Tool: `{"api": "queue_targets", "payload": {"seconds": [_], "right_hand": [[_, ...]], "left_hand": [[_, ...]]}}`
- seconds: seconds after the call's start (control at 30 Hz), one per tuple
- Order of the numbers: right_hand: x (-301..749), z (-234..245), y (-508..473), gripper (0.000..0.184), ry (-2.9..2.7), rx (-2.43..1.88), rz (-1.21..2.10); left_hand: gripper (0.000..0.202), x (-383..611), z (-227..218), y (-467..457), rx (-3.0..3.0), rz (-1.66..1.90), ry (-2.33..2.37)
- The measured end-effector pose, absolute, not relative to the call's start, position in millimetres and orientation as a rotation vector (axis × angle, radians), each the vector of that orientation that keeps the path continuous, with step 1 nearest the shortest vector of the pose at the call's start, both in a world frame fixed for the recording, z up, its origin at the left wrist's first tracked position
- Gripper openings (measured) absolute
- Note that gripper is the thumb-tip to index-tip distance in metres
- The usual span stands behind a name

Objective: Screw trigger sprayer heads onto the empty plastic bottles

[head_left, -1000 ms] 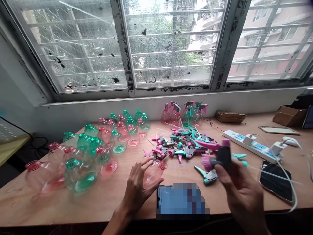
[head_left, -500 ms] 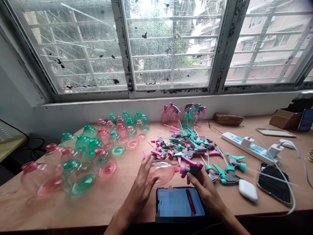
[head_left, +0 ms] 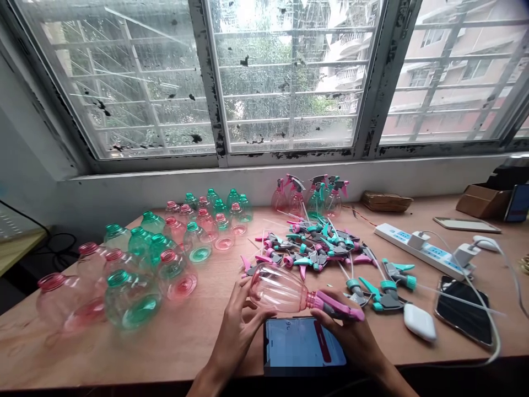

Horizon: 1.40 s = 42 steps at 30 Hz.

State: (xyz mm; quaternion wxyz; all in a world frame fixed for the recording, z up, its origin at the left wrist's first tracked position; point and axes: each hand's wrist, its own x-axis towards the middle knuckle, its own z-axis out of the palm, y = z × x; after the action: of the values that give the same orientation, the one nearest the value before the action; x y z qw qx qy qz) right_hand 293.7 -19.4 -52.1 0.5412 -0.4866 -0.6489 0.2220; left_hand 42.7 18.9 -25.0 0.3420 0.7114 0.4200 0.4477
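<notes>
A clear pink spray bottle (head_left: 278,289) lies sideways in the air above a phone (head_left: 303,342), its base toward the left. My left hand (head_left: 239,320) grips the base end between thumb and fingers. At the neck sits a pink and grey trigger sprayer head (head_left: 336,306), and my right hand (head_left: 347,331) is closed around it from below. Some of the right fingers are hidden behind the sprayer. Just beyond the bottle lies a heap of loose pink, teal and grey trigger sprayers (head_left: 318,242) with thin white tubes.
Several open pink and green bottles (head_left: 132,300) stand at the left. Bottles with sprayers fitted (head_left: 296,198) stand by the wall. At the right are a power strip (head_left: 421,249) with cables, a white earbud case (head_left: 419,322), a dark phone (head_left: 465,309) and a cardboard box (head_left: 481,199).
The bottle has rolled about its long axis, so the sprayer's trigger now points toward the lower right. My left fingers have closed around the base from a looser, spread pose.
</notes>
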Motion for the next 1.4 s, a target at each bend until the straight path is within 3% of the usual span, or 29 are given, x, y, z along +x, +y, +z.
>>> {"api": "queue_targets", "payload": {"seconds": [0.17,0.3,0.63,0.77,0.9,1.07,1.4], "right_hand": [[297.7,-57.7,-23.8,0.031,-1.582,-1.144,0.463],[296.8,-52.6,-25.3,0.028,-1.616,-1.130,0.412],[296.3,-46.2,-26.5,0.022,-1.610,-1.056,0.329],[295.6,-46.3,-29.7,0.025,-1.608,-1.057,0.306],[293.7,-51.4,-30.5,0.022,-1.615,-1.089,0.297],[294.4,-58.1,-28.7,0.034,-1.564,-1.187,0.311],[291.2,-47.4,-27.0,0.018,-1.475,-1.165,0.381]], "left_hand": [[0.048,43.1,-25.9,17.6,1.736,1.169,1.012],[0.042,42.6,-26.9,18.6,1.678,1.177,1.050],[0.047,43.2,-33.2,19.7,1.905,1.260,0.975],[0.064,41.6,-33.7,17.1,1.910,1.193,0.942],[0.048,41.1,-33.1,16.9,1.879,1.229,0.876],[0.054,38.9,-33.2,20.6,2.051,1.260,1.002],[0.057,39.0,-36.6,14.9,2.054,1.313,0.912]]}}
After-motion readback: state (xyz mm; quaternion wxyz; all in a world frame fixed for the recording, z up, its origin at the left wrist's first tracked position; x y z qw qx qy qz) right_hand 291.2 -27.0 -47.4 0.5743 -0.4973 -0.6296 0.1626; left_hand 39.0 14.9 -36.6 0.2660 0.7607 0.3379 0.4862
